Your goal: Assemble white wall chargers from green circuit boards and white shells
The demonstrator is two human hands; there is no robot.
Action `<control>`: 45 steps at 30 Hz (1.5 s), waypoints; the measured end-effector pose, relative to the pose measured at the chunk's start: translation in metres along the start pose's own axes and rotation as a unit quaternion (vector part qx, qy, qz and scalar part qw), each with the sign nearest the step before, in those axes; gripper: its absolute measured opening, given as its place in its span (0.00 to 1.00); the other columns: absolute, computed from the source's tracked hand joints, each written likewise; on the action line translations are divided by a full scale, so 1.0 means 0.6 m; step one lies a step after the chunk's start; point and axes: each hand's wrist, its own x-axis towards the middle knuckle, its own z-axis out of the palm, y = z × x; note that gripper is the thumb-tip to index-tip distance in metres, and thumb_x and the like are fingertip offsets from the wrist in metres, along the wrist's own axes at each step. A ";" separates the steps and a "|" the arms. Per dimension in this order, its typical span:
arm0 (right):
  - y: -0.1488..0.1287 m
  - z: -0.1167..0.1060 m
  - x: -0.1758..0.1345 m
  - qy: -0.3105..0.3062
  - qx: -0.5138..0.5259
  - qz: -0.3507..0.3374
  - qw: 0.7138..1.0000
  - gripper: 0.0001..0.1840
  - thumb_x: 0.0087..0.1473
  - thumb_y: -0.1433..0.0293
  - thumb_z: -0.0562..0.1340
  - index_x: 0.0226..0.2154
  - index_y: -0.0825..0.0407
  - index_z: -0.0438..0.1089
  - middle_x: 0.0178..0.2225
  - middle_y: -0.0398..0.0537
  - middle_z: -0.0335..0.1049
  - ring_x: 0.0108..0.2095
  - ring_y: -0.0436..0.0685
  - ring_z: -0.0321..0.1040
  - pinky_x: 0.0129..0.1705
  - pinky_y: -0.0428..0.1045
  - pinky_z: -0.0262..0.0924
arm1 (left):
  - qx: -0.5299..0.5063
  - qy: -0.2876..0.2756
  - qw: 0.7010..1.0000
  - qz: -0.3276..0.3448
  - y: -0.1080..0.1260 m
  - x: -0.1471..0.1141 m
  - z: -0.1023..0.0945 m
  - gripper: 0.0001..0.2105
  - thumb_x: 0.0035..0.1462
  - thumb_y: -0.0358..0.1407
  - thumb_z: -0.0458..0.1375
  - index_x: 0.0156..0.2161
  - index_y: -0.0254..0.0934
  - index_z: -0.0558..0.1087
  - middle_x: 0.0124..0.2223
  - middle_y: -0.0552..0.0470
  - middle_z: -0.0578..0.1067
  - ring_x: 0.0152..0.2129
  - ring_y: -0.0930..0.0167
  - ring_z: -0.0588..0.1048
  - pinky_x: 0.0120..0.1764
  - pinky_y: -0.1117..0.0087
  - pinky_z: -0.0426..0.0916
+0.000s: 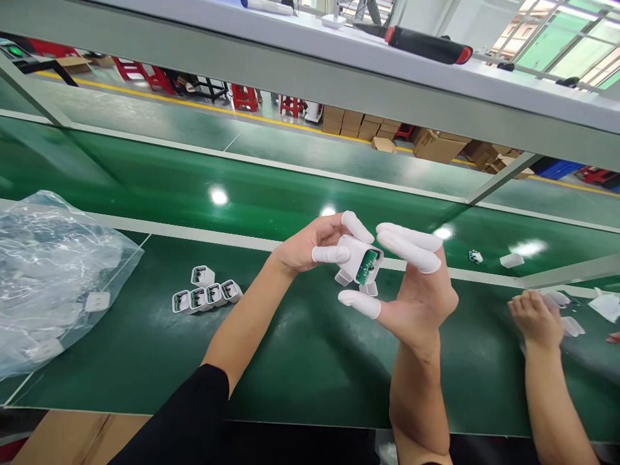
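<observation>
A white plastic housing is held up between the thumb and fingers of my left hand. Inside its end, which faces right, shows a green circuit board. My right hand is just to the right of the housing, thumb and fingers spread apart with nothing between them. White finger cots cover fingertips on both hands. On the table below the held housing lie small white parts, partly hidden. To the left of my left forearm, several white housings with boards inside stand close together.
A clear plastic bag with white parts lies on the green table at left. At right is a co-worker's hand near clear plastic pieces. A small board and white piece lie farther back. A black-and-red-handled tool rests on the shelf.
</observation>
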 end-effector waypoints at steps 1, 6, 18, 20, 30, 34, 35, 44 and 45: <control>0.005 -0.009 0.001 -0.011 -0.005 -0.017 1.000 0.27 0.62 0.49 0.73 0.62 0.29 0.75 0.57 0.39 0.80 0.62 0.72 0.76 0.63 0.76 0.75 | -0.016 0.008 1.000 -0.003 -0.004 0.002 0.004 0.27 0.52 0.55 0.77 0.44 0.38 0.75 0.40 0.47 0.80 0.32 0.67 0.81 0.32 0.70 0.77; 0.011 -0.009 -0.004 0.037 -0.060 -0.082 0.994 0.56 0.45 0.60 0.84 0.71 0.23 0.64 0.68 0.43 0.74 0.70 0.81 0.69 0.65 0.77 0.74 | -0.100 0.027 0.994 -0.022 -0.023 0.013 0.028 0.30 0.53 0.58 0.76 0.49 0.39 0.74 0.40 0.48 0.81 0.26 0.69 0.80 0.29 0.69 0.77; -0.006 -0.010 0.006 0.028 -0.142 -0.121 0.982 0.47 0.58 0.77 0.74 0.73 0.29 0.66 0.64 0.48 0.79 0.57 0.71 0.80 0.53 0.68 0.78 | -0.241 0.071 0.962 -0.102 -0.063 0.025 0.076 0.22 0.54 0.54 0.76 0.39 0.36 0.80 0.34 0.49 0.77 0.34 0.66 0.78 0.36 0.68 0.75; -0.008 -0.009 0.007 0.030 -0.133 -0.119 0.983 0.46 0.57 0.77 0.75 0.72 0.31 0.68 0.64 0.50 0.79 0.57 0.71 0.79 0.53 0.67 0.78 | -0.202 0.093 0.970 -0.099 -0.058 0.024 0.083 0.22 0.55 0.54 0.76 0.37 0.36 0.80 0.33 0.50 0.76 0.32 0.68 0.76 0.35 0.70 0.73; -0.010 -0.019 0.011 0.051 -0.098 -0.035 0.993 0.36 0.54 0.68 0.78 0.64 0.41 0.74 0.45 0.50 0.75 0.41 0.63 0.73 0.39 0.58 0.71 | 0.198 0.165 0.954 0.150 -0.016 0.003 0.066 0.20 0.66 0.50 0.69 0.56 0.40 0.81 0.43 0.48 0.80 0.39 0.68 0.79 0.45 0.67 0.77; 0.000 -0.013 0.011 0.038 -0.102 -0.038 0.993 0.37 0.56 0.67 0.79 0.66 0.40 0.73 0.47 0.50 0.76 0.43 0.64 0.73 0.42 0.59 0.71 | 0.227 0.157 0.954 0.121 -0.002 -0.007 0.065 0.21 0.58 0.41 0.76 0.55 0.41 0.81 0.43 0.50 0.80 0.38 0.69 0.79 0.45 0.69 0.78; 0.001 -0.011 0.011 0.040 -0.098 -0.037 0.994 0.38 0.56 0.66 0.79 0.66 0.39 0.73 0.47 0.50 0.77 0.43 0.64 0.73 0.42 0.59 0.71 | 0.207 0.165 0.957 0.116 0.000 -0.007 0.067 0.21 0.56 0.40 0.77 0.53 0.41 0.81 0.41 0.51 0.79 0.37 0.70 0.79 0.44 0.71 0.78; 0.014 -0.009 0.016 -0.024 0.084 0.107 0.990 0.27 0.63 0.59 0.76 0.62 0.39 0.75 0.50 0.48 0.79 0.50 0.64 0.77 0.56 0.63 0.73 | -0.019 0.244 0.970 -0.005 0.009 0.006 0.087 0.21 0.53 0.47 0.78 0.38 0.39 0.74 0.28 0.59 0.75 0.20 0.76 0.73 0.24 0.76 0.71; 0.017 -0.010 0.017 -0.029 0.084 0.112 0.990 0.24 0.63 0.59 0.75 0.59 0.40 0.76 0.50 0.47 0.79 0.49 0.64 0.77 0.56 0.62 0.72 | -0.026 0.250 0.968 -0.016 0.008 0.007 0.087 0.21 0.52 0.48 0.78 0.37 0.39 0.74 0.27 0.59 0.75 0.20 0.76 0.72 0.23 0.76 0.71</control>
